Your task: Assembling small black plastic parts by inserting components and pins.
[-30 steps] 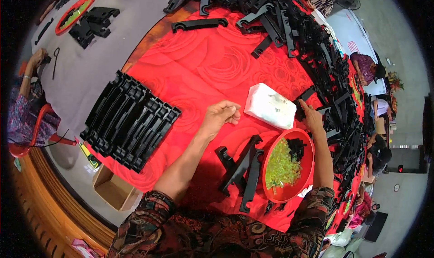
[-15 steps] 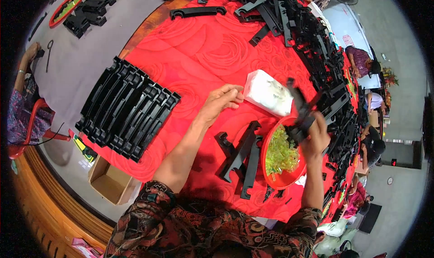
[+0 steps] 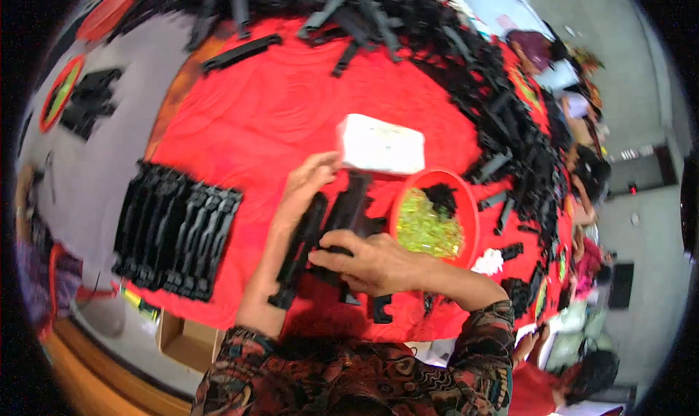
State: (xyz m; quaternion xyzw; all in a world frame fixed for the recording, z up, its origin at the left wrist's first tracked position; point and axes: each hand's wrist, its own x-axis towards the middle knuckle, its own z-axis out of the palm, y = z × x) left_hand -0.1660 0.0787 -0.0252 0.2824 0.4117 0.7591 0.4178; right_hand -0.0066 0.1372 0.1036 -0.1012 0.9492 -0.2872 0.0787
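Observation:
My left hand (image 3: 312,180) is over the red cloth, fingers stretched and apart, just left of a white block-shaped pack (image 3: 382,145). A long black plastic part (image 3: 302,245) lies along my left wrist. My right hand (image 3: 375,261) is closed on a black plastic bracket (image 3: 348,210), its fingers curled over the middle of it. Blur hides where this bracket ends and the other dark parts beneath begin. Right of it stands a red bowl (image 3: 475,219) holding small yellow-green pieces (image 3: 426,230) and some black bits (image 3: 441,197).
A row of black brackets (image 3: 175,230) lies at the table's left. Heaped black parts (image 3: 502,110) line the far and right sides of the red cloth (image 3: 291,88). A cardboard box (image 3: 191,341) is below the left edge. Several people sit along the right.
My right hand has come left from above the bowl with a black bracket and is now among the parts near my left hand. The whole view has shifted and turned.

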